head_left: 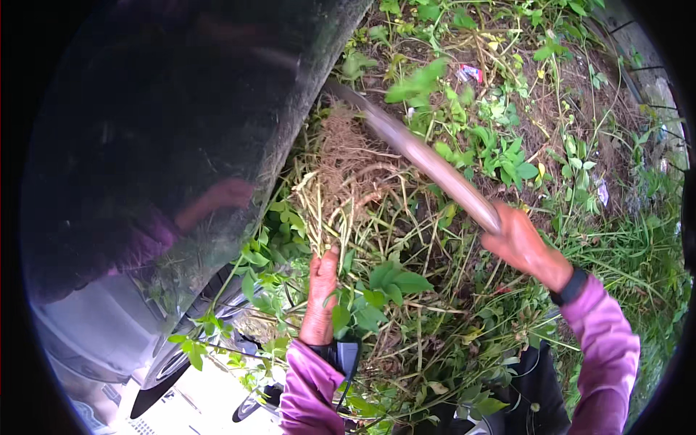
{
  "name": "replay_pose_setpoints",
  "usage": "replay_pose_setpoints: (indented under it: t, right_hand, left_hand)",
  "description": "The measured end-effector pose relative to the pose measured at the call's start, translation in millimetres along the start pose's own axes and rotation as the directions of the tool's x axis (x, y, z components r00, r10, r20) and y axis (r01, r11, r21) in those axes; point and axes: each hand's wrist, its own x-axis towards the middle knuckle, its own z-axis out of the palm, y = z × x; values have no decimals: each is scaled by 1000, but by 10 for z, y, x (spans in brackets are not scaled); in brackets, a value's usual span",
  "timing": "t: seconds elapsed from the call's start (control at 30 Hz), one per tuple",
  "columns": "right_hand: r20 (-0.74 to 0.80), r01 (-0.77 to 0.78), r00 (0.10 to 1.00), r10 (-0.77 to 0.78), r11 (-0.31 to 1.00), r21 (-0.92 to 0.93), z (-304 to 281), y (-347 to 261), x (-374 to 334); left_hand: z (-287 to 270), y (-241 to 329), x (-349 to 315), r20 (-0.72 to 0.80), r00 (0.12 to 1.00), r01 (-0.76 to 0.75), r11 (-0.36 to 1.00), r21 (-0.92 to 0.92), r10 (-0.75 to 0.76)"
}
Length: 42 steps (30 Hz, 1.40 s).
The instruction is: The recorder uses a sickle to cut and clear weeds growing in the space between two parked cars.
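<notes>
My left hand (322, 293) is closed round the lower ends of a bunch of pale cut stems (319, 210). A mass of brown, stringy roots (344, 141) spreads at the far end of that bunch. My right hand (523, 245) grips the near end of a long wooden-handled tool (438, 168). The handle slants away to the far left, over the ground beside the roots. Its dark far end is blurred near the shiny panel, so the kind of tool cannot be made out. Leafy green shoots (395, 283) lie beside my left wrist.
A large dark, shiny panel (167, 116) fills the left, mirroring a purple sleeve and hand. Green vines and dry stalks cover the ground. Litter (470, 73) lies at the far side. A wheel (163, 370) shows at lower left, and a pale wall edge (667, 109) runs along the right.
</notes>
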Motion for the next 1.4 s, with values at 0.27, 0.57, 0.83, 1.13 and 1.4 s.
replay_pose_setpoints:
  t: [0.27, 0.57, 0.83, 1.13, 1.4]
  right_hand:
    - [174, -451, 882, 438, 891, 47, -472, 696, -1424]
    - [-61, -433, 896, 439, 896, 98, -382, 150, -1186]
    - [396, -738, 657, 641, 654, 166, -112, -81, -656]
    - [254, -887, 458, 852, 422, 186, -572, -884, -3044]
    - [375, -905, 425, 824, 393, 161, -647, -1685, -3973]
  left_hand:
    - [-249, -88, -13, 41, 998, 39, 999, -6, -39]
    - [-144, -83, 4, 37, 990, -140, 989, 41, 138]
    - [193, 183, -263, 55, 993, -108, 981, 161, 100]
    - [135, -265, -1783, 288, 933, -280, 939, 198, 217]
    - [-164, -871, -2380, 372, 910, -340, 843, 417, 183]
